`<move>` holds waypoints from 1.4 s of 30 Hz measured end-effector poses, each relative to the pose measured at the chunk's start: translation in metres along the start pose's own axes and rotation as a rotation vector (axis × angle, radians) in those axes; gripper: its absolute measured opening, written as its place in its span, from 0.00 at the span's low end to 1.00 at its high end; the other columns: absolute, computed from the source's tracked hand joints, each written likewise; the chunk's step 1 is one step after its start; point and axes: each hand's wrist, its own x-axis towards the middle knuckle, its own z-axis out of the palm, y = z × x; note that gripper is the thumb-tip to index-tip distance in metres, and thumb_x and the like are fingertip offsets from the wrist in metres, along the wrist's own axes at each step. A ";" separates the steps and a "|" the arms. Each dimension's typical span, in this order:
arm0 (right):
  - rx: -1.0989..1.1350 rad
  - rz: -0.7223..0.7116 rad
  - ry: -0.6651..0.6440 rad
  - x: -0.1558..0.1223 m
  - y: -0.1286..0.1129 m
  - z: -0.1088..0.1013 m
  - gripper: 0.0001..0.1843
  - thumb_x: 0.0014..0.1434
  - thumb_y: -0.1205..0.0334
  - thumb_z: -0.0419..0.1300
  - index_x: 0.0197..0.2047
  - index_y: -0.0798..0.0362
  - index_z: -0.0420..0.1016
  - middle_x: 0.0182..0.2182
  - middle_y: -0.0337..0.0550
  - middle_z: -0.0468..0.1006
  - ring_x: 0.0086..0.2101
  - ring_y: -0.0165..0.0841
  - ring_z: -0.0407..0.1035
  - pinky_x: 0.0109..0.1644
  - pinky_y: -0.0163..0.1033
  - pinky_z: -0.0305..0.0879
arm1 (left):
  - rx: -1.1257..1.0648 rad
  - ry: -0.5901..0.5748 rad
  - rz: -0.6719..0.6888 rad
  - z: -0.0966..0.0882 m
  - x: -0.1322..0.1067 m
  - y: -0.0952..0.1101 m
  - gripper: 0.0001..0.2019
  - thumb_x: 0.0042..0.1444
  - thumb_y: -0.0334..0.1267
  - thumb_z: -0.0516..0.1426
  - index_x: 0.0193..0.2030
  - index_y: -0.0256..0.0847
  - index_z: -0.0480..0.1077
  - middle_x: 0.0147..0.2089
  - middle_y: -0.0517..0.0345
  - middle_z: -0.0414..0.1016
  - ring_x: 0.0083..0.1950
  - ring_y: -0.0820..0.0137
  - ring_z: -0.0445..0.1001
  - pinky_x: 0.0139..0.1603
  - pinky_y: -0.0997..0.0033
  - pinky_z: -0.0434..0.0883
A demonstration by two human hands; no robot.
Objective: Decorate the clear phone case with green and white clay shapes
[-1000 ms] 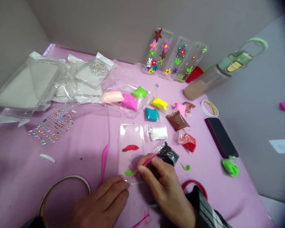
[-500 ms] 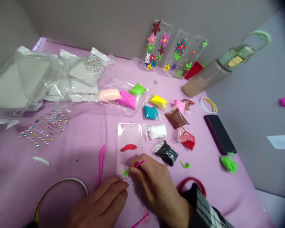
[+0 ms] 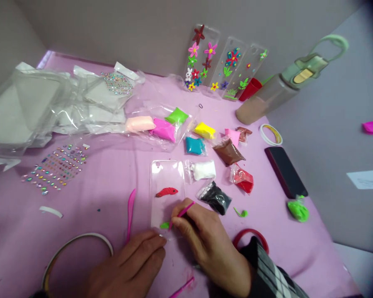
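A clear phone case [image 3: 166, 182] lies flat on the pink table [image 3: 105, 182], with a red clay shape [image 3: 167, 192] on its middle and a bit of green clay [image 3: 164, 225] near its lower edge. My right hand [image 3: 205, 244] pinches a thin pink modelling tool [image 3: 180, 214], whose tip touches the green clay. My left hand [image 3: 133, 265] rests flat on the table, its fingertips at the case's lower edge. A second pink tool [image 3: 130, 213] lies just left of the case.
Small bags of coloured clay [image 3: 202, 145] are spread behind the case. Decorated cases [image 3: 202, 62] lean on the back wall, beside a bottle [image 3: 276, 93]. A dark phone [image 3: 285, 170], a gem sticker sheet [image 3: 56, 165], plastic packaging [image 3: 49, 107] and headbands [image 3: 71, 248] lie around.
The right hand has slid the pink tool a little to the left along the case's lower edge, onto the green clay. The left hand has stayed put.
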 end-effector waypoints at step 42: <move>-0.167 -0.105 0.018 -0.004 0.009 0.003 0.10 0.73 0.68 0.50 0.39 0.53 0.69 0.32 0.41 0.72 0.31 0.32 0.66 0.35 0.38 0.61 | 0.074 -0.055 0.075 -0.004 -0.005 -0.005 0.25 0.64 0.27 0.44 0.58 0.49 0.74 0.58 0.69 0.80 0.59 0.73 0.76 0.66 0.76 0.69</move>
